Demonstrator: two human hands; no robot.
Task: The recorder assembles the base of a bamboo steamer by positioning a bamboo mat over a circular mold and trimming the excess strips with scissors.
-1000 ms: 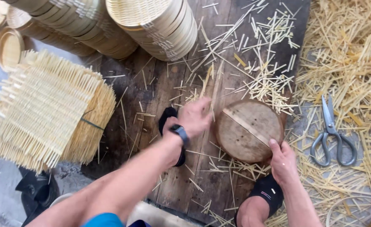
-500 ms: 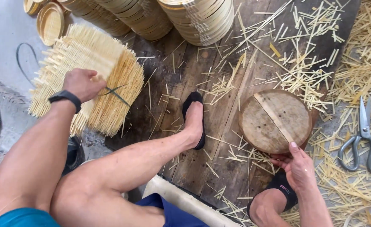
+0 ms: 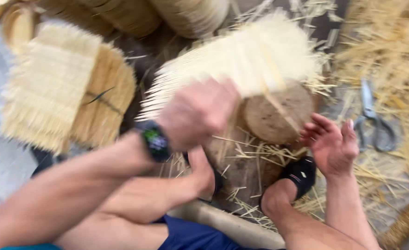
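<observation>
Now we carry a woven bamboo mat (image 3: 241,55) over to the round wooden block (image 3: 278,111) on the floor.

Our left hand (image 3: 197,115) is closed on the mat's near edge and holds it tilted in the air, its far part above the block; our right hand (image 3: 334,146) waits open, fingers spread, just beside the block and touching nothing. To do this well, we judge, the mat should come down flat and centred on the block, with the right hand steadying the loose strips before the left lets go, since the fringe looks likely to snag. Half a second earlier the left hand lay on the stack of mats (image 3: 61,92) at the left and the block was bare; since then one mat has come across, the scissors (image 3: 373,120) have stayed among the straw, and the right hand has lifted off the block's rim.
</observation>
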